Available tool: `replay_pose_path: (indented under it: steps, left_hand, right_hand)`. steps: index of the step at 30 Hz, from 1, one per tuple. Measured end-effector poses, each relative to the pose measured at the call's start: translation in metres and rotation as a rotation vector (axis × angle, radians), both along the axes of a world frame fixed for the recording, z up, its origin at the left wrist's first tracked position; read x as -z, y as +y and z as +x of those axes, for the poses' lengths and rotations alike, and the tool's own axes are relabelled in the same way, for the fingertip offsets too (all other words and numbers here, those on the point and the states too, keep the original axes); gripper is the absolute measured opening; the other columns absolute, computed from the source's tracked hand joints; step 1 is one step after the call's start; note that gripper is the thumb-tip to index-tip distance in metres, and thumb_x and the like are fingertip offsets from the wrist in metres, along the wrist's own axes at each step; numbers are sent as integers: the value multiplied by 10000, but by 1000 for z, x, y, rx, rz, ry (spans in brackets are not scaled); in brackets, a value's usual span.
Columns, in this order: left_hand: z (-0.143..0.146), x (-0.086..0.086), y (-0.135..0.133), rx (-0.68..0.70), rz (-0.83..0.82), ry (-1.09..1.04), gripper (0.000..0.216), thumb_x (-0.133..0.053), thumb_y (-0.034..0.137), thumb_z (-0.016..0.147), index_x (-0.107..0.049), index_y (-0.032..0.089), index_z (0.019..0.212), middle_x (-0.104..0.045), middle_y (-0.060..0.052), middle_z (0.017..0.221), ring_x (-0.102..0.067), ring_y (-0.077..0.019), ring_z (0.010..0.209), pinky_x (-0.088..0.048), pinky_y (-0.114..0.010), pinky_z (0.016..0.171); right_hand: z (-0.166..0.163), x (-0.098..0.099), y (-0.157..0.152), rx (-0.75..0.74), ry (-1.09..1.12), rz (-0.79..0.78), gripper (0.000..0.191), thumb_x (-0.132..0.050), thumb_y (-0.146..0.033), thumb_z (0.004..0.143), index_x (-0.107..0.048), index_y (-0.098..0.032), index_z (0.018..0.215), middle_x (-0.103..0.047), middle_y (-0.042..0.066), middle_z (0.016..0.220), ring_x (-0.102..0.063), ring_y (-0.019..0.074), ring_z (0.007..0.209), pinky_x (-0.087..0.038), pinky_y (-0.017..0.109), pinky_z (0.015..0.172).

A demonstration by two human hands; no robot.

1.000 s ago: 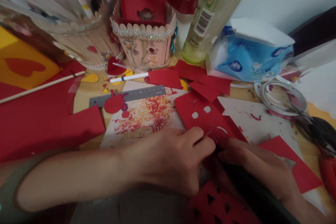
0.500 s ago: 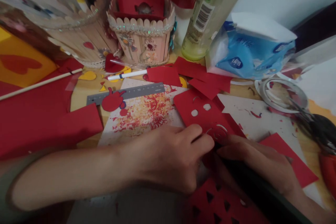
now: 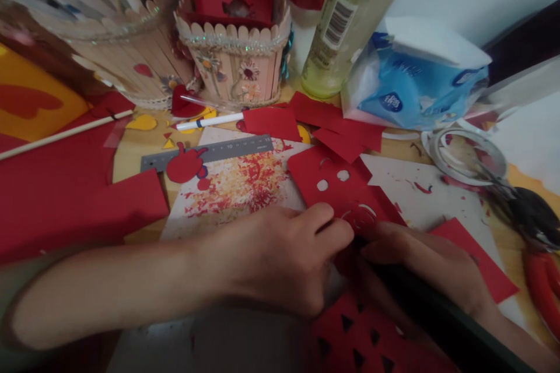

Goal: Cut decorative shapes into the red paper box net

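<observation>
My left hand (image 3: 280, 256) reaches across from the left, fingers curled and pressed onto a sheet of red paper (image 3: 336, 186) with small holes and curved cuts in it. My right hand (image 3: 420, 262) meets it from the right, fingers closed round a dark tool whose tip sits at the curved cut; the tool itself is mostly hidden. Below both hands lies another red sheet (image 3: 371, 344) pierced with dark triangles.
A grey ruler (image 3: 219, 151), a white pen (image 3: 210, 122), red paper scraps (image 3: 336, 128), a popsicle-stick basket (image 3: 234, 64), a green bottle (image 3: 345, 17), a blue tissue pack (image 3: 415, 81), a tape roll (image 3: 466, 157) and red-handled scissors (image 3: 540, 245) crowd the table.
Both hands stay pinched at the same curved cut; the view has drifted slightly, so the table items sit a little higher and further left.
</observation>
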State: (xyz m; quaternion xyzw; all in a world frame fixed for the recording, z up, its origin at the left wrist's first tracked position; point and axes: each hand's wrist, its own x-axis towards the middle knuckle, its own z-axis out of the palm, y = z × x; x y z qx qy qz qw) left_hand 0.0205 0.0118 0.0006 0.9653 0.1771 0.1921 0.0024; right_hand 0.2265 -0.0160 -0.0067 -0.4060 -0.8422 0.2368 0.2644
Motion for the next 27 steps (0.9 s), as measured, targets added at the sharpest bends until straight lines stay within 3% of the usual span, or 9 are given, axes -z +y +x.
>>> replay_pose_path:
  steps: [7,16,22,24,27]
  left_hand:
    - [1,3,0,-16,13,-8,200,-535,116,856,-612,137,672,-532,-36,691,-540,-169,683,-327,-239,384]
    - [2,6,-2,-22,23,-56,129,-603,105,803,-614,114,675,-544,-30,679,-559,-186,670,-306,-239,343]
    - [3,9,-7,-108,0,-35,121,-556,92,834,-607,115,726,-561,-43,745,-559,-193,715,-365,-232,389]
    - [5,6,-15,-176,-26,-22,150,-525,159,861,-637,102,780,-575,-62,737,-567,-203,704,-413,-247,423]
    - [12,2,-32,-296,-41,-54,499,-427,491,915,-686,76,815,-653,-155,862,-612,-266,775,-510,-338,532]
  right_hand:
    - [-2,-1,-6,48,-12,54,193,-473,-78,818,-405,-249,758,-457,-61,600,-387,82,451,-302,228,407]
    - [-1,-3,-4,7,34,-16,230,-470,-35,785,-398,-251,754,-409,-69,582,-367,77,433,-285,220,392]
    - [6,-6,-1,-17,-53,-78,206,-506,-59,785,-433,-247,823,-509,-73,602,-434,55,425,-329,183,398]
    - [8,-7,2,-12,-46,-116,202,-516,-61,780,-449,-244,832,-545,-72,625,-493,56,463,-378,170,437]
    - [12,-7,8,-40,21,-219,186,-539,-79,773,-484,-238,852,-564,-78,638,-517,55,481,-406,156,446]
